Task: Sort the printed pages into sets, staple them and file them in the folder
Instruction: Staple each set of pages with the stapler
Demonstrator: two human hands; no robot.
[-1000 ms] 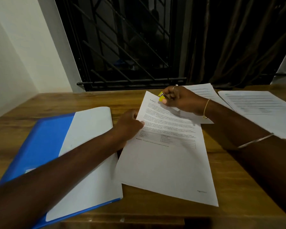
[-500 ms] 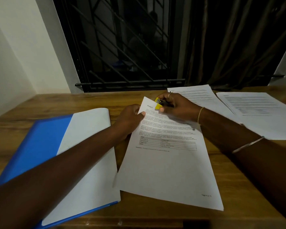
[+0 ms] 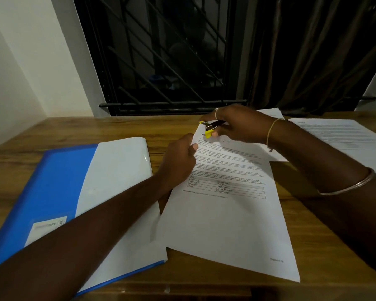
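Both hands sat at one corner: my left hand [image 3: 178, 161] pinched the printed pages [image 3: 226, 218], my right hand [image 3: 241, 124] gripped the yellow stapler [image 3: 210, 128] there; the blue folder [image 3: 59, 181] lay left of both.

Stapler [image 3: 212, 127] now astride corner of page [image 3: 226, 224]

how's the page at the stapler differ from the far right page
The near page is gripped by the left hand, the right hand's yellow stapler at its corner; the far right page lies untouched. The near page lies beside the folder; the far right page doesn't. Both: white printed sheets.
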